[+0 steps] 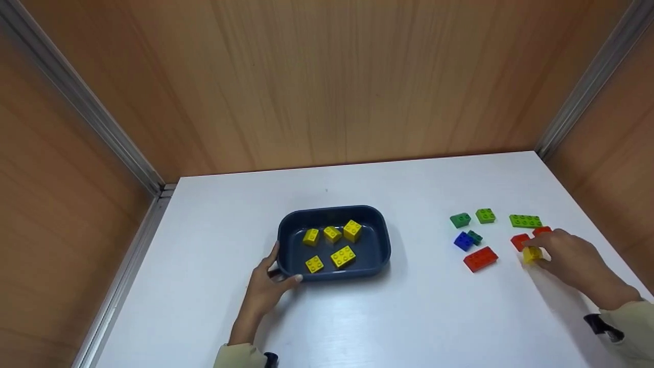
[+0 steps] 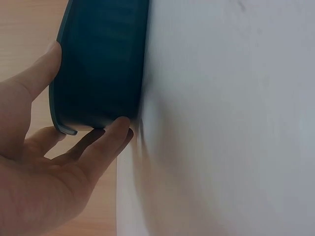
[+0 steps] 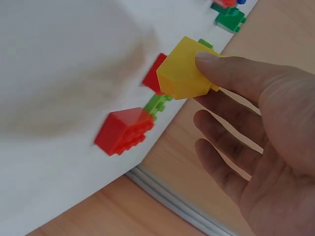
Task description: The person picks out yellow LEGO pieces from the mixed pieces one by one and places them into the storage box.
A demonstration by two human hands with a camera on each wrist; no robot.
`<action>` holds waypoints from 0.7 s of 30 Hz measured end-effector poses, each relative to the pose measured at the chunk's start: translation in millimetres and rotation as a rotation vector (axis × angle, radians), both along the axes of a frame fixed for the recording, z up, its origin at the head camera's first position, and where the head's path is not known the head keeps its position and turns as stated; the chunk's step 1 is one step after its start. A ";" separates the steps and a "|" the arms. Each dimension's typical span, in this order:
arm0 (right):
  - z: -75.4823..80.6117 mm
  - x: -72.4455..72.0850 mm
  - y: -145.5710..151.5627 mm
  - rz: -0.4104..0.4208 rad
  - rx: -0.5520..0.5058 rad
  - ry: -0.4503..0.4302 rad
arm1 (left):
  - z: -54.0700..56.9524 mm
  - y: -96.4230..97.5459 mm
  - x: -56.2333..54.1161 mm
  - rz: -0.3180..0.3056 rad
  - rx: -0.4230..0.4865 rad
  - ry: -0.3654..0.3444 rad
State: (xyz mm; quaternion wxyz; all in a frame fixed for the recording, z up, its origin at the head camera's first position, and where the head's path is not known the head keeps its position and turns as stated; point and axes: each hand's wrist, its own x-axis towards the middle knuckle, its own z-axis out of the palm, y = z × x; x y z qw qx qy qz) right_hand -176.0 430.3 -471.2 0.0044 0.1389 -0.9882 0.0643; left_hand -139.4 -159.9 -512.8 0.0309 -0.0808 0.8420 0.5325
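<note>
A dark blue tray (image 1: 332, 276) sits on the white table with several yellow bricks inside, among them a larger one (image 1: 343, 256). My left hand (image 1: 263, 291) grips its near left corner, thumb along the near side and fingers at the left end. The left wrist view shows the tray's outer wall (image 2: 103, 64) between that thumb and the fingers. Over at the right, my right hand (image 1: 577, 263) pinches a yellow brick (image 3: 182, 71) between thumb and forefinger, its other fingers loosely bent. Near it lie two red bricks (image 1: 519, 241), one partly covered by the hand.
Left of the right hand lie a long red brick (image 1: 481, 259), a blue brick (image 1: 464, 241) and a small dark green one (image 1: 474, 237). Farther back are green bricks (image 1: 461, 220) and a long light green one (image 1: 525, 221). Wooden panels (image 1: 357, 87) enclose the table.
</note>
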 end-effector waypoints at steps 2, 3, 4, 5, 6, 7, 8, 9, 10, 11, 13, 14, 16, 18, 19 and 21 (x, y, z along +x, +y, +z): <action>3.5 -2.3 -5.1 0.027 0.001 0.024 | 0.2 -0.1 -0.4 -0.002 0.002 -0.001; 5.3 -3.6 -8.0 0.039 0.001 0.032 | 0.1 -0.1 -0.6 -0.002 0.005 -0.001; 6.9 -4.7 -11.3 0.049 0.000 0.040 | -0.1 -0.1 -0.9 -0.003 0.007 -0.001; 8.5 -5.7 -14.8 0.060 -0.001 0.051 | -0.4 -0.2 -1.1 -0.005 0.012 0.001; 10.1 -6.6 -18.6 0.067 -0.003 0.060 | -0.6 -0.2 -1.2 -0.006 0.014 0.002; 11.6 -7.3 -22.7 0.074 -0.009 0.067 | -0.9 -0.1 -1.2 -0.006 0.016 0.001; 13.1 -8.1 -26.7 0.082 -0.014 0.078 | -0.9 0.0 -1.2 -0.005 0.017 0.001; 14.7 -8.8 -31.0 0.088 -0.017 0.086 | -1.0 0.0 -1.1 -0.005 0.018 0.001; 16.1 -9.6 -35.2 0.093 -0.020 0.095 | -1.0 0.0 -1.0 -0.004 0.019 0.001; 17.5 -10.4 -39.0 0.101 -0.020 0.102 | -0.9 0.1 -0.9 -0.003 0.019 -0.001; 20.1 -12.3 -46.6 0.112 -0.021 0.112 | -0.7 0.2 -0.7 -0.001 0.018 -0.004; 21.3 -13.6 -50.5 0.119 -0.021 0.114 | -0.6 0.1 -0.6 -0.001 0.020 -0.004; 23.4 -15.8 -58.8 0.130 -0.020 0.115 | -0.7 -0.2 -0.5 0.000 0.022 -0.006; 25.9 -18.6 -67.6 0.143 -0.012 0.114 | -0.7 -0.5 -0.4 0.000 0.027 -0.006; 27.2 -20.2 -72.1 0.149 -0.007 0.111 | -0.6 -0.6 -0.3 -0.001 0.028 -0.005; 30.2 -23.4 -81.1 0.163 0.003 0.109 | -0.3 -0.7 -0.2 0.000 0.030 -0.006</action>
